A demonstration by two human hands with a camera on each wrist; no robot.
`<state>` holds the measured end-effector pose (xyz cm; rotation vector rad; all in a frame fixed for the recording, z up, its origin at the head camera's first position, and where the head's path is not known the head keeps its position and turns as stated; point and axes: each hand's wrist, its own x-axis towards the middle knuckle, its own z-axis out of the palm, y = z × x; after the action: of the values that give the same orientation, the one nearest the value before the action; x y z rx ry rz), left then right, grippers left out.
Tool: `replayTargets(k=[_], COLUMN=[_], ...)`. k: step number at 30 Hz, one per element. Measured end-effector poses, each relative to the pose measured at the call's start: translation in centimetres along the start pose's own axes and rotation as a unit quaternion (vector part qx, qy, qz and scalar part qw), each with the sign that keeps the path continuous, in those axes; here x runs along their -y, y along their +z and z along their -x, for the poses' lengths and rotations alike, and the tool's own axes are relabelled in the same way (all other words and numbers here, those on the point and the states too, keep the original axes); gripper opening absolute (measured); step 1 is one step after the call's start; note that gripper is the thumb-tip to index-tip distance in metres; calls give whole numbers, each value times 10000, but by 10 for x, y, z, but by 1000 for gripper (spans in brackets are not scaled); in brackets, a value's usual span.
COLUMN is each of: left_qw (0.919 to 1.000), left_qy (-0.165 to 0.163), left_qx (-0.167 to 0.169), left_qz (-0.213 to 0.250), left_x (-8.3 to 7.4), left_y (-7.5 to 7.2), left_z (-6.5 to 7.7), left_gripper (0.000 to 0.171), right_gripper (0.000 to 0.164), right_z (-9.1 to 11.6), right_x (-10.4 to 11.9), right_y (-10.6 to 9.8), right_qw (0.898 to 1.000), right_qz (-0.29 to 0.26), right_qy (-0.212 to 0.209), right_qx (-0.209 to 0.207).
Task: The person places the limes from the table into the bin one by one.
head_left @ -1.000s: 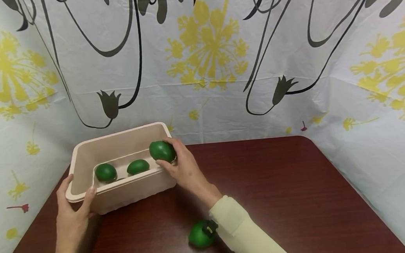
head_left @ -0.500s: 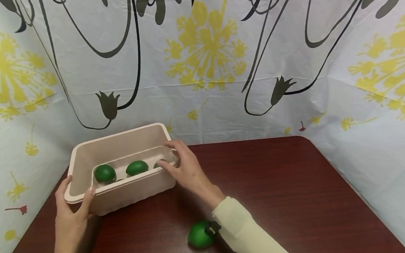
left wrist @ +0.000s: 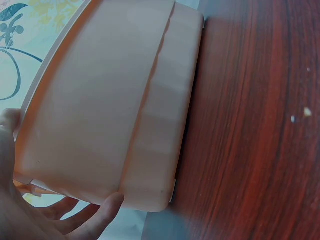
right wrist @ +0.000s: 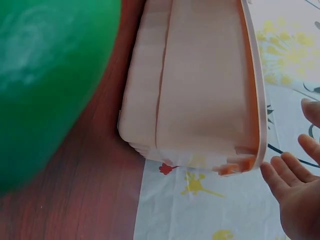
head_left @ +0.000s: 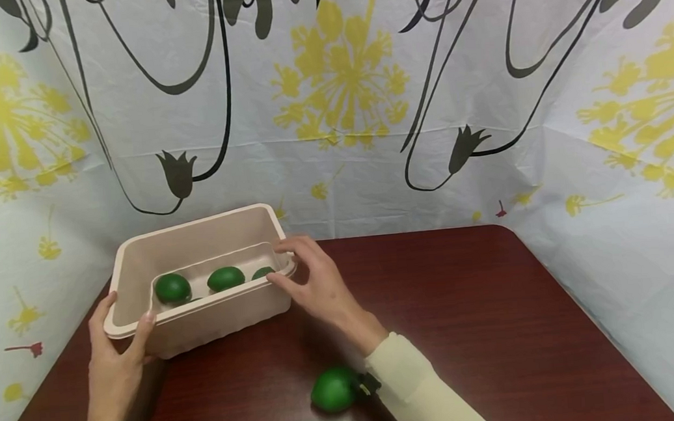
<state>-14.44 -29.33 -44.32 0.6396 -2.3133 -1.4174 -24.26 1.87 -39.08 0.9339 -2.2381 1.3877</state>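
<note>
A beige plastic bin (head_left: pixel 221 323) stands at the left of the table, with several green limes inside, among them a left lime (head_left: pixel 172 289) and a middle lime (head_left: pixel 226 279). The front wall partly hides a third lime (head_left: pixel 262 272) at the right end. My left hand (head_left: pixel 116 369) grips the bin's front left corner, thumb on the front rim; its fingers (left wrist: pixel 107 210) reach round the end in the left wrist view. At the right end, my right hand (head_left: pixel 325 286) is spread and holds nothing, fingertips right by the rim. Another lime (head_left: pixel 333 390) lies on the table under the right wrist.
The dark red wooden table (head_left: pixel 457 332) extends to the right of the bin. A patterned cloth (head_left: pixel 371 188) with yellow flowers hangs behind it and along both sides. A small black device (head_left: pixel 369 384) sits at the right wrist, close to the loose lime.
My right hand let go of a lime, which dropped into the bin's right end. The hand then drew back slightly right. The left hand keeps its grip on the bin.
</note>
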Motion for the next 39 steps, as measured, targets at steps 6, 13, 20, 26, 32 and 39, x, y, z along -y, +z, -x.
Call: replayTargets(k=[6, 13, 20, 26, 32, 39], left_qw=[10000, 10000, 10000, 9999, 9999, 9999], left_qy=[-11, 13, 16, -64, -88, -55], left_qx=[-18, -26, -12, 12, 22, 24], left_qz=[11, 55, 27, 90, 81, 84], left_x=[0, -2, -2, -3, -3, -2], left_y=[1, 2, 2, 2, 2, 2], left_z=[1, 1, 0, 1, 1, 0], left_gripper=[80, 79, 79, 80, 81, 81], right_gripper=[42, 41, 38, 40, 37, 39], right_z=[7, 16, 28, 35, 42, 51], right_x=[-1, -4, -11, -12, -13, -19], right_y=[-6, -13, -20, -25, -28, -32], right_qw=[9996, 9999, 9996, 9975, 9947, 9932], right_qz=[-282, -61, 174, 261, 424, 419], right_qy=[-91, -148, 153, 499, 598, 625], right_qx=[5, 15, 128, 434, 715, 889])
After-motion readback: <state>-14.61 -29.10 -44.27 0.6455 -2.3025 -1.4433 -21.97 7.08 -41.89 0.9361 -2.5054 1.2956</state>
